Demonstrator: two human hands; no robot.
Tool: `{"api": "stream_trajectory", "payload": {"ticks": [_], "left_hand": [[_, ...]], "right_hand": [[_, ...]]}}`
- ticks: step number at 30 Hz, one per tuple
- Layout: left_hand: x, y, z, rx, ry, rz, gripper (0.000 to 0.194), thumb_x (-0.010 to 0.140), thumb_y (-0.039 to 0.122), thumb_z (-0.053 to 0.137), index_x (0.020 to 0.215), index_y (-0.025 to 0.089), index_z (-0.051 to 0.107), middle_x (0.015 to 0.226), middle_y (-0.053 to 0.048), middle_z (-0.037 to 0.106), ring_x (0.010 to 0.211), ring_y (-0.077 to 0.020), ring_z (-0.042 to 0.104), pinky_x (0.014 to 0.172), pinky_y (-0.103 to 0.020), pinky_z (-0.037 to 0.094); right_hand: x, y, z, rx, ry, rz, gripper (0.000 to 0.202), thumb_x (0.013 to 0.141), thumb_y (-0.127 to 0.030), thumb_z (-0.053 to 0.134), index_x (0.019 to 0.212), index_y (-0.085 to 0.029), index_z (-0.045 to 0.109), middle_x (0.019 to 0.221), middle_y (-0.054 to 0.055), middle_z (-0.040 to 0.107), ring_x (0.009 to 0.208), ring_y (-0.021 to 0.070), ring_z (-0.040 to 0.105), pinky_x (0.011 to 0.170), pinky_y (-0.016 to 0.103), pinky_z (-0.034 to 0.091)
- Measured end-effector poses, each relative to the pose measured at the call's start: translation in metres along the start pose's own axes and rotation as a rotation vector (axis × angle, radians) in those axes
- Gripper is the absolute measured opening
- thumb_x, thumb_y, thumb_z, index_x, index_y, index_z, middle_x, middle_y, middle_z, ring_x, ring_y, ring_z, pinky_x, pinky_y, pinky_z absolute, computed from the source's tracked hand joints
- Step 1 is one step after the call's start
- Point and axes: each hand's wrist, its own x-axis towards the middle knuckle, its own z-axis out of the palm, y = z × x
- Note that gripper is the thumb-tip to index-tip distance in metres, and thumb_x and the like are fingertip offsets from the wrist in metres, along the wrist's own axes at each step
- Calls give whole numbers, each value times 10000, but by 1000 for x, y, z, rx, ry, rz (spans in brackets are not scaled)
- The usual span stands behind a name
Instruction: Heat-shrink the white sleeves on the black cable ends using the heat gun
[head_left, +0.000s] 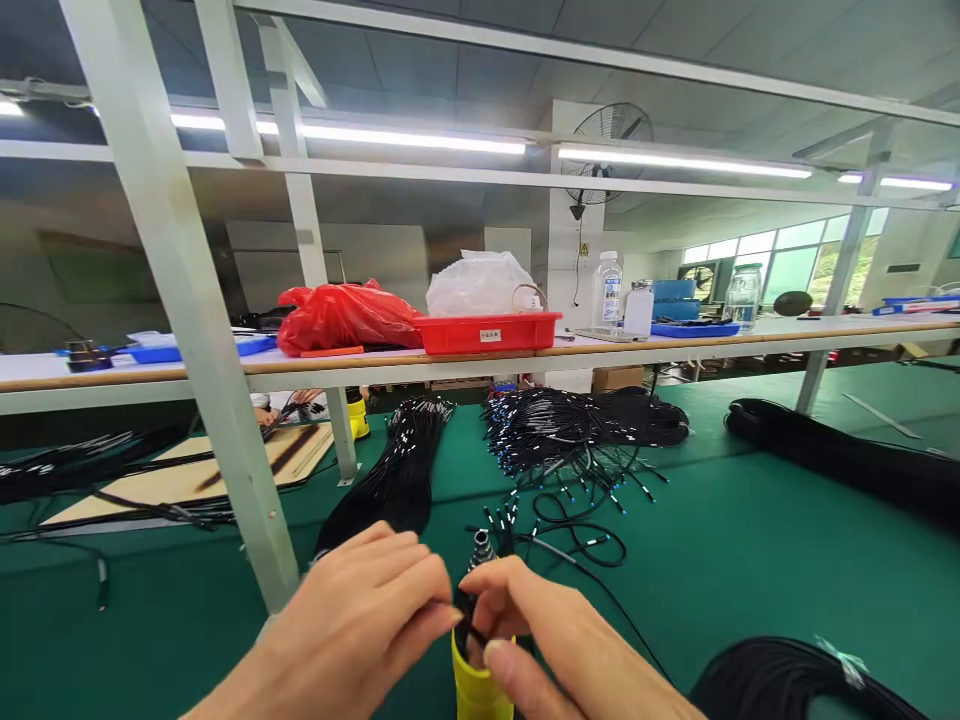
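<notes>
A yellow heat gun [480, 690] stands upright at the bottom centre, its metal nozzle [482, 545] pointing up between my hands. My left hand [375, 610] is closed, thumb and fingers pinching a thin black cable [474, 632]. On the other side, my right hand [536, 625] curls its fingers and thumb round the same cable, just above and in front of the yellow body. The cable's end is hidden by my fingers. Beyond the nozzle, loose black cables [577, 530] with white and blue marks lie on the green table [750, 560].
Black cable bundles lie behind [585, 415], left [390, 470], right [825, 460] and at lower right [787, 680]. A white post [217, 380] rises at left. The shelf above holds a red tray [491, 335], red bag [345, 315] and bottles [607, 290]. Another person's hands [300, 398] show behind.
</notes>
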Motion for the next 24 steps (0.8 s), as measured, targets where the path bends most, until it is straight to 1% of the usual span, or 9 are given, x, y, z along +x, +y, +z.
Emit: {"api": "stream_trajectory", "payload": {"ticks": [2, 3, 5, 7, 12, 15, 17, 21, 24], "left_hand": [[11, 8, 5, -5, -105, 46, 326, 917, 498, 460, 719, 290, 614, 717, 26, 642, 676, -181, 568, 946, -328, 453], [15, 8, 9, 1, -123, 58, 318, 943, 474, 419, 764, 285, 601, 750, 24, 638, 702, -180, 565, 948, -334, 441], [19, 2, 18, 8, -89, 52, 281, 964, 447, 397, 836, 283, 586, 799, 24, 632, 734, -177, 556, 934, -336, 426], [20, -6, 25, 5, -83, 39, 273, 976, 434, 376, 871, 279, 575, 818, 23, 629, 735, -176, 547, 897, -332, 423], [23, -19, 31, 7, -98, 1, 326, 986, 450, 328, 853, 256, 553, 804, 8, 607, 737, -187, 529, 746, -306, 407], [25, -21, 34, 19, -96, -45, 361, 974, 476, 344, 767, 236, 515, 735, 14, 568, 698, -182, 495, 671, -291, 376], [25, -23, 37, 6, -88, -101, 381, 958, 500, 375, 712, 225, 470, 694, 24, 536, 669, -170, 463, 624, -277, 343], [25, -27, 42, -121, -85, -186, 437, 944, 532, 386, 647, 212, 378, 626, 46, 436, 611, -140, 378, 555, -258, 277], [26, -29, 43, -257, -94, -203, 442, 962, 517, 339, 653, 208, 405, 637, 48, 411, 609, -132, 348, 552, -251, 280]], "right_hand": [[6, -1, -1, -47, 59, 17, 142, 952, -306, 425, 1057, -259, 507, 964, 10, 627, 849, 176, 571, 762, 294, 468], [9, 0, -3, -67, 110, 18, 117, 964, -310, 403, 998, -248, 496, 923, 7, 612, 807, 168, 553, 736, 289, 456], [13, 5, -8, -102, 196, 15, 134, 979, -310, 387, 902, -238, 468, 863, -5, 584, 757, 155, 517, 697, 277, 426], [16, 10, -13, -123, 237, 27, 167, 984, -303, 399, 840, -233, 450, 817, -21, 556, 727, 145, 488, 666, 268, 394], [27, 23, -21, -130, 240, 62, 205, 977, -307, 435, 787, -228, 439, 708, -48, 485, 663, 137, 426, 589, 261, 324], [35, 28, -20, -145, 234, 66, 207, 958, -310, 470, 772, -222, 448, 725, -41, 504, 687, 141, 432, 587, 261, 314], [39, 29, -19, -151, 240, 66, 212, 946, -314, 488, 761, -218, 446, 735, -38, 516, 690, 140, 433, 588, 259, 315], [44, 29, -18, -155, 238, 79, 220, 926, -311, 506, 740, -217, 433, 694, -48, 500, 639, 129, 416, 564, 252, 310], [46, 30, -18, -166, 247, 74, 211, 914, -301, 510, 736, -217, 432, 676, -50, 499, 630, 128, 422, 556, 250, 308]]}}
